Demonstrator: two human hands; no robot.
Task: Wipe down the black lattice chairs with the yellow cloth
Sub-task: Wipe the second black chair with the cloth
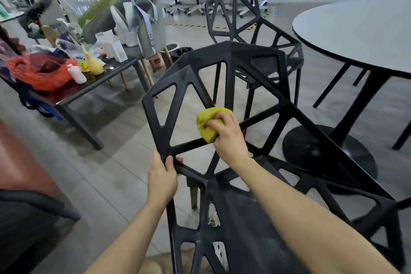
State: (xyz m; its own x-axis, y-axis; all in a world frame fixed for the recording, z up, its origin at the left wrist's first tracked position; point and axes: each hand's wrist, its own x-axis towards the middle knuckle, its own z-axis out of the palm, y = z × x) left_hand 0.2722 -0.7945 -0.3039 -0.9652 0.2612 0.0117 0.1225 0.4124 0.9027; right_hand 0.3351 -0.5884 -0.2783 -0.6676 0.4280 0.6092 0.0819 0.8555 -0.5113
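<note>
Yellow cloth (pixel 205 123) partly hidden under right hand (pixel 229 138)

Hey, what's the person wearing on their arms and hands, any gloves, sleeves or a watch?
Nothing shows. The left hand and the right hand are ungloved, with no ring, watch or bracelet visible on either. Both forearms are uncovered all the way to the picture's edge, so no sleeve comes into view. No markings show.
</note>
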